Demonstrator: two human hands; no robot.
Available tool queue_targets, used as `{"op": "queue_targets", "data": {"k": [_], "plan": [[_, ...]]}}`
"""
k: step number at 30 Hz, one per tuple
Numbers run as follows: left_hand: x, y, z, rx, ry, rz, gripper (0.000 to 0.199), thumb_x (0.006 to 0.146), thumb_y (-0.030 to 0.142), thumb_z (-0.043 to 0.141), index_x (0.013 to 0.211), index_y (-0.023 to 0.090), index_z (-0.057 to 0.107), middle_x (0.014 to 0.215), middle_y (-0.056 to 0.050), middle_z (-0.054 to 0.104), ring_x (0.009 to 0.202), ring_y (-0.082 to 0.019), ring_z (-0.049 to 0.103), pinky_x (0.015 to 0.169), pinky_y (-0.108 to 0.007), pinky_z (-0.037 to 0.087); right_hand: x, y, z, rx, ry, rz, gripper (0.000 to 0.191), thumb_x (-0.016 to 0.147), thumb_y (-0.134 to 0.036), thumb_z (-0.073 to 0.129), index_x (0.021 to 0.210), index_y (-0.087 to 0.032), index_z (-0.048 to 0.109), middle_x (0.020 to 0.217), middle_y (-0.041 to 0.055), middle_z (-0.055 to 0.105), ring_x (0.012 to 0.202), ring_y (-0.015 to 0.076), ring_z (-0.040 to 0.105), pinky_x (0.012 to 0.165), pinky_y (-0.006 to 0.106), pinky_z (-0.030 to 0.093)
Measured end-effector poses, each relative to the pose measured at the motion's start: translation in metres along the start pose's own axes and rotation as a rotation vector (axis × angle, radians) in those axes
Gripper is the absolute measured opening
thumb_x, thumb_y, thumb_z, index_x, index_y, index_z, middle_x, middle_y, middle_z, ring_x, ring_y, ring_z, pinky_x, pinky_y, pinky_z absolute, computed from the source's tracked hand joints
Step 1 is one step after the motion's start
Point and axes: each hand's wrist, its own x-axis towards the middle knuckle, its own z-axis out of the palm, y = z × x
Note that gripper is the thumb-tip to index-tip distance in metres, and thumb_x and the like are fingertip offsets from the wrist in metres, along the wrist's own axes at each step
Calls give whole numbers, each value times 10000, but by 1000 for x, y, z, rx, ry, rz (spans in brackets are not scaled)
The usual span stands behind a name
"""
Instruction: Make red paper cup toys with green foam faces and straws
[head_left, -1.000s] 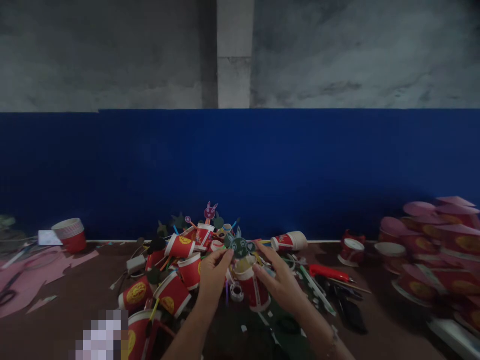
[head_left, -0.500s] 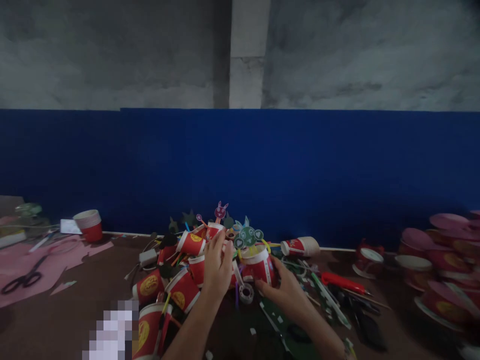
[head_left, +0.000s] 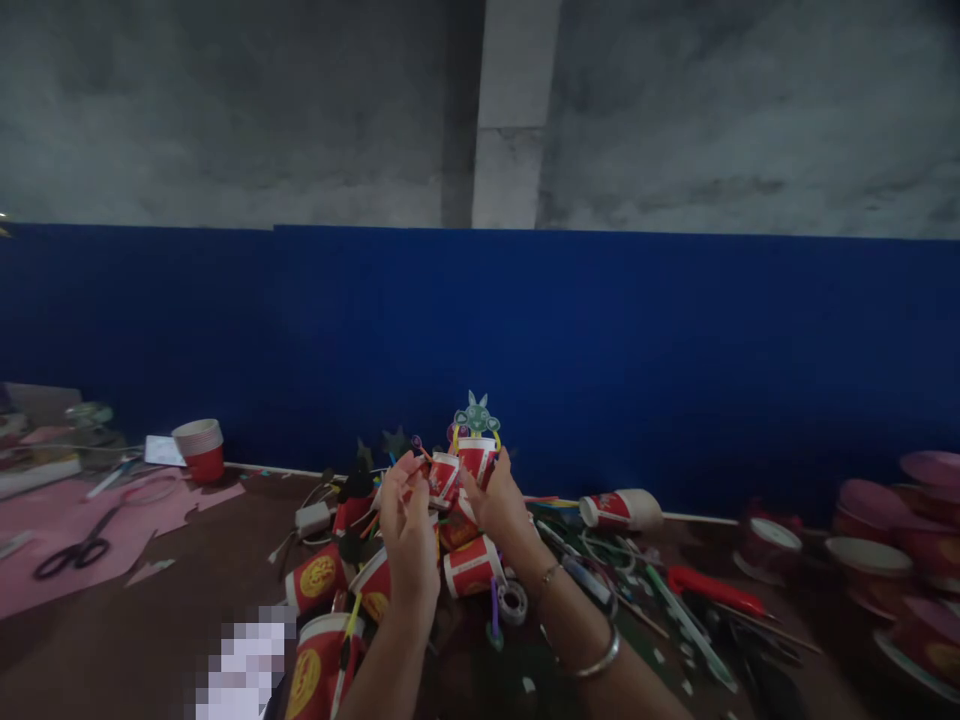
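Green-eared cup (head_left: 476, 459) moved back, seemingly vertical, mouth-up

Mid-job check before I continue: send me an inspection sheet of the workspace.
Surface: brown tabletop with paper scraps.
Job's things: red paper cup, rim up, green rabbit cutout above it.
Clutter: scissors on pink paper; tape roll; toppled cups.
Hands: right hand holds the cup; left hand open, contact unclear.
Cables: thin cable at white adapter.
Surroundings: blue panel, concrete wall above.
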Motion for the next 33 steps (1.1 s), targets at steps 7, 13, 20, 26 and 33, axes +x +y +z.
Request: {"op": "queue_targets", "data": {"k": [7,13,20,26,33], "plan": [[1,1,-2,-14,-15,10,295,725,282,607,1006,193,625,1075,-62,616,1040,-210,554,913,-338,424,9,15,25,-334,82,-58,658,862,-266,420,1371,78,187,1225,326,500,1141,362,507,912,442,416],[-3,-1,0,2,-47,-13,291,739,303,621,1010,194,632,1058,-57,634,1048,-212,559,920,-340,421,1,21,23,-331,101,-146,564,861,-207,409,1358,23,277,1298,293,446,1209,341,434,962,442,378],[-10,-11,1,106,-267,-38,323,823,435,539,916,168,696,1019,-74,679,976,-221,605,874,-328,453,-24,54,-26,-276,176,-427,360,879,-158,363,1219,-145,482,1121,136,584,1045,241,519,913,410,419],[-61,-16,17,387,-846,47,207,793,251,568,929,200,716,907,-68,703,858,-212,635,775,-298,488,-2,146,-85,-683,104,-193,417,768,-13,380,1134,-87,564,1101,159,600,1039,259,508,895,388,387],[-166,-95,2,592,-1281,73,397,711,76,491,1018,227,693,970,-76,729,896,-231,673,812,-301,493,15,203,-96,-838,-126,-192,511,727,-11,470,1223,-122,520,1201,150,567,1151,275,430,947,398,287]]}}
